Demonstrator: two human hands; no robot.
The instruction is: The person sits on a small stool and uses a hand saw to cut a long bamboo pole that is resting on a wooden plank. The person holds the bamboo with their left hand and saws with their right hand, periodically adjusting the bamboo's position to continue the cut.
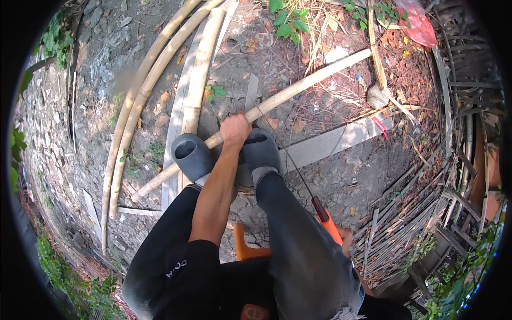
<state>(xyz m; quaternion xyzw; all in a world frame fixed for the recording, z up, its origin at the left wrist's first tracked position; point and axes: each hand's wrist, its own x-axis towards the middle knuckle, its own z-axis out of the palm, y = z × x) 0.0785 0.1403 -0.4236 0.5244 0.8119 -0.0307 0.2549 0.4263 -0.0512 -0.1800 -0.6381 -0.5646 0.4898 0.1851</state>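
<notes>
Gripping a bamboo pole (266,104) with my left hand (234,129), fingers wrapped tight, I pin it under my shoes (224,152). At four o'clock, my right hand (344,237) holds a saw (298,176) by its orange handle.

Left arm: bare forearm extended forward between the knees, elbow slightly bent, dark sleeve at the upper arm. Left hand (235,129): fist closed, knuckles up, wrist straight. Right hand (345,240): low beside the right thigh, mostly hidden, fingers curled closed. Right arm: hidden behind the leg.
</notes>
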